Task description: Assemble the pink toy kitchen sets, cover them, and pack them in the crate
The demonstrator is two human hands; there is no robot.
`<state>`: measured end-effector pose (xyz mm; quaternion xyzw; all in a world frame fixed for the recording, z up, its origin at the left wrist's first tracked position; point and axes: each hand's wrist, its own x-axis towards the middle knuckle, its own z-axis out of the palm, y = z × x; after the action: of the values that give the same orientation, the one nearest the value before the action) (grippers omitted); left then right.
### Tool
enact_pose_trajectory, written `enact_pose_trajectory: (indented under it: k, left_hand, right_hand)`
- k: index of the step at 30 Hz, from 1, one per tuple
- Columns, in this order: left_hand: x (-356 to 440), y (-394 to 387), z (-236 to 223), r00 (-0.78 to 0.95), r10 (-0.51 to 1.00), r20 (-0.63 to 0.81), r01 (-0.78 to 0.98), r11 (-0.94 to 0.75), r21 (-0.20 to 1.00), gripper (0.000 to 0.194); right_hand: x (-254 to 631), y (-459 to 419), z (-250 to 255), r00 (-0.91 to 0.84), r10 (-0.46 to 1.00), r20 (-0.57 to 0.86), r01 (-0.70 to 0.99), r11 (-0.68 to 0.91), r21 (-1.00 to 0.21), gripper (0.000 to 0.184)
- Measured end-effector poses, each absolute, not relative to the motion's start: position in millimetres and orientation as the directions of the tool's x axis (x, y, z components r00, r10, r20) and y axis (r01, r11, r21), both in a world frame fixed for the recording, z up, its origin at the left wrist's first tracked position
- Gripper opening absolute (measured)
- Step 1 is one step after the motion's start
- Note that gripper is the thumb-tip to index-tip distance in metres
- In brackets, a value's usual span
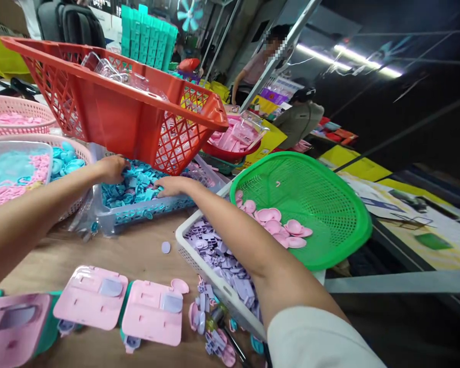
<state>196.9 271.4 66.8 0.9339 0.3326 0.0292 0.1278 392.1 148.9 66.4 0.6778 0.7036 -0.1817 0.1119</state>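
A clear plastic bin (pixel 153 208) stands under the red crate and holds many small blue plastic parts (pixel 136 184). My left hand (pixel 114 168) reaches into its left side, its fingertips mostly hidden among the parts. From the right, my right hand (pixel 172 186) touches the blue pieces with thumb and fingers slightly apart, and nothing clear shows between them. On the table nearer me lie pink plastic panels (pixel 94 296) with lilac inserts, some on teal pieces. A small lilac oval piece (pixel 166 247) lies alone on the wood.
A large red crate (pixel 115 115) with clear parts overhangs the bin. Under my right forearm sits a white basket (pixel 187 250) of lilac parts, and a green basket (pixel 329 204) holding pink ovals tilts beside it. Pink baskets (pixel 42 110) stand left. Loose pieces (pixel 214 337) clutter the front.
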Motion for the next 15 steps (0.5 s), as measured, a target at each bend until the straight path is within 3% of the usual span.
enact_pose_trajectory:
  k: [1,3,5,6,11,13,15]
  left_hand:
    - [190.5,269.1,72.0,0.759,0.651,-0.010,0.618,-0.715,0.326,0.044]
    - [178.0,261.7,82.5,0.679,0.734,0.016,0.581,-0.550,0.600,0.037]
    - [167.8,252.0,92.0,0.584,0.812,-0.004,0.450,-0.319,0.834,0.029]
    - [164.0,247.0,96.2,0.553,0.833,-0.022,0.387,-0.233,0.892,0.026]
    - [156.4,228.4,104.8,0.543,0.834,-0.096,0.334,-0.110,0.936,0.044]
    - [156.3,227.0,100.9,0.553,0.829,-0.084,0.386,-0.165,0.908,0.048]
    - [157.5,228.1,94.5,0.564,0.826,0.000,0.444,-0.303,0.843,0.053]
  right_hand:
    - [388.1,145.7,70.2,-0.067,0.922,-0.382,0.992,0.020,-0.125,0.036]
    - [377.7,142.0,74.4,-0.045,0.946,-0.322,0.989,-0.003,-0.145,0.039]
    - [364.4,143.0,74.0,0.016,0.967,-0.253,0.988,-0.054,-0.143,0.049]
    - [357.4,145.0,72.7,0.047,0.973,-0.225,0.987,-0.080,-0.140,0.053]
    - [333.5,157.9,70.3,0.086,0.985,-0.149,0.984,-0.107,-0.139,0.045]
    - [331.7,160.0,72.7,0.089,0.992,-0.092,0.981,-0.103,-0.166,0.039]
    - [333.0,160.8,74.8,0.106,0.994,-0.021,0.950,-0.107,-0.293,0.034]
